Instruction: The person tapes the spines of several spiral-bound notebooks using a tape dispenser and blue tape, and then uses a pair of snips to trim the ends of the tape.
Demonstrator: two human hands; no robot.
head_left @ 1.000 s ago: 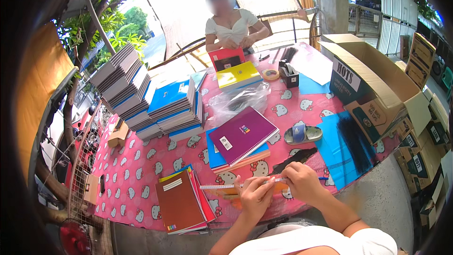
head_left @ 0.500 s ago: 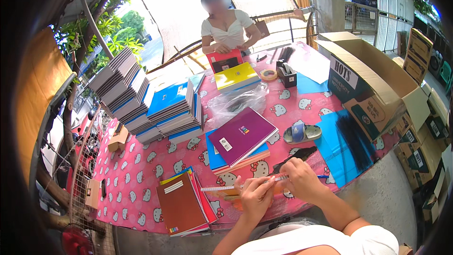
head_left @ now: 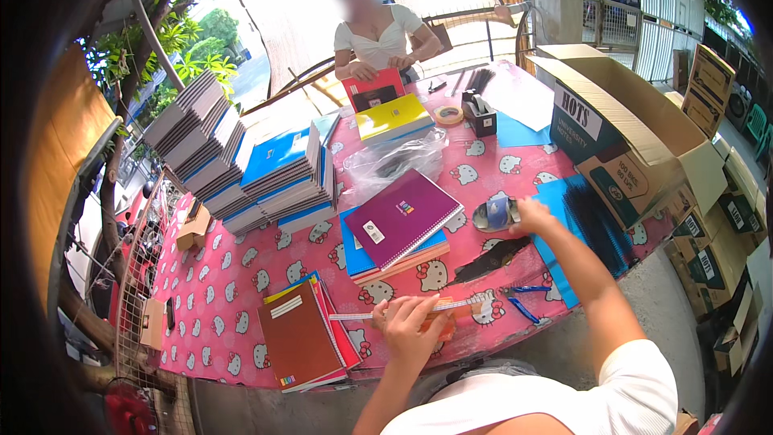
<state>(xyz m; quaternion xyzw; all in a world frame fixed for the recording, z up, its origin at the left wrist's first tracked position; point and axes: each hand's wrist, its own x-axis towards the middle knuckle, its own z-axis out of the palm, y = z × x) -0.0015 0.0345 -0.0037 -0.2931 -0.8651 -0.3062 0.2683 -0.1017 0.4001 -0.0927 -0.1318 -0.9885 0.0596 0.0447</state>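
My left hand (head_left: pixel 411 324) pinches a ruler (head_left: pixel 403 312). At two o'clock, my right hand (head_left: pixel 531 213) rests, fingers curled, on a tape dispenser (head_left: pixel 495 213).

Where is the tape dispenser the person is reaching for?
In the head view, the tape dispenser sits right of the purple notebook, under the right hand.

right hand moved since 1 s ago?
Yes. The right hand has left the ruler at the near table edge and reached away from the person, now at the tape dispenser right of the purple notebook.
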